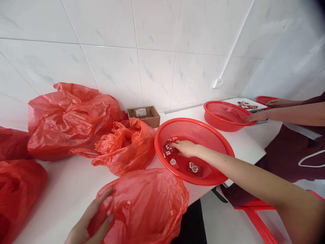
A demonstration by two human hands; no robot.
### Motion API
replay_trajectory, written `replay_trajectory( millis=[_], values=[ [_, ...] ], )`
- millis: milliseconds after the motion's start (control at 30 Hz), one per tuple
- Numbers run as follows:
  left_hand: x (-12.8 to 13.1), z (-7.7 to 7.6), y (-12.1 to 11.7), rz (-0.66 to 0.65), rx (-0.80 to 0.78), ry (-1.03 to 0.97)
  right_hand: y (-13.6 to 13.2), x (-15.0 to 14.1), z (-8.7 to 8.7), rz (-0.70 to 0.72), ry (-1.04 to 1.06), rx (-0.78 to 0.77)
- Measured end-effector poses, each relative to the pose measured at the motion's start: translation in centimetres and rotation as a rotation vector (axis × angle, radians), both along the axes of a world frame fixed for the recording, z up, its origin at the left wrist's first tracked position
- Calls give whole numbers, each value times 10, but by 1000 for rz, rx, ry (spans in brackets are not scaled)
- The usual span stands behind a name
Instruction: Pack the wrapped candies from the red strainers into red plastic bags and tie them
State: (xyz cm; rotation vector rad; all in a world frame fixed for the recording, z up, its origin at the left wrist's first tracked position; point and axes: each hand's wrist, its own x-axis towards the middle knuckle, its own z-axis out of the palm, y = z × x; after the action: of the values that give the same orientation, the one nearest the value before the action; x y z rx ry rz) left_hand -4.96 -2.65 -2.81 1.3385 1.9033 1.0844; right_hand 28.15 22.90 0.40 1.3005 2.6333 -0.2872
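Note:
My left hand [90, 220] lies against the near left side of a thin red plastic bag [147, 200], thumb and forefinger apart. The bag's mouth gapes towards the basket, and its handles hang loose. My right hand [187, 149] reaches down inside a round red plastic basket [194, 123] with a perforated wall. Its outstretched fingertips touch small red wrapped packets [168, 147] gathered at the basket's left side; the lower fingers are partly hidden. A larger red packet [195, 168] with white lettering rests on the basket floor, nearer to me.
Several red bags stand at left, including a bulky one [76, 118] and a smaller one [129, 145]. An open cardboard box [144, 116] sits by the tiled wall. At right, a co-worker's hand [255, 117] touches a second red basket [223, 123]. A red stool [256, 206] stands below the table.

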Motion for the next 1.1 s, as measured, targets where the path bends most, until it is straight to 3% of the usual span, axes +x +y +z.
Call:
replay_trajectory(
  millis=[167,333,467,600,733,867,967,1100],
  values=[
    [-28,-10,-1,29,-61,3,11,5,2,-101,-54,44],
    [-26,-19,-3,-1,-53,31,17,-9,8,-178,-85,47],
    [-15,-7,-7,41,-40,43,18,-29,11,-189,-135,45],
    [-2,11,-14,132,25,37,22,-30,24,-247,-186,36],
    [3,14,-14,73,85,78,23,-25,34,-306,-191,30],
    [6,13,-13,0,107,118,15,-37,23,-347,-178,15],
    [13,21,-17,24,148,116,15,-46,16,-350,-159,-42],
    [18,31,-23,152,197,110,19,-43,37,-373,-63,-49]
  ],
)
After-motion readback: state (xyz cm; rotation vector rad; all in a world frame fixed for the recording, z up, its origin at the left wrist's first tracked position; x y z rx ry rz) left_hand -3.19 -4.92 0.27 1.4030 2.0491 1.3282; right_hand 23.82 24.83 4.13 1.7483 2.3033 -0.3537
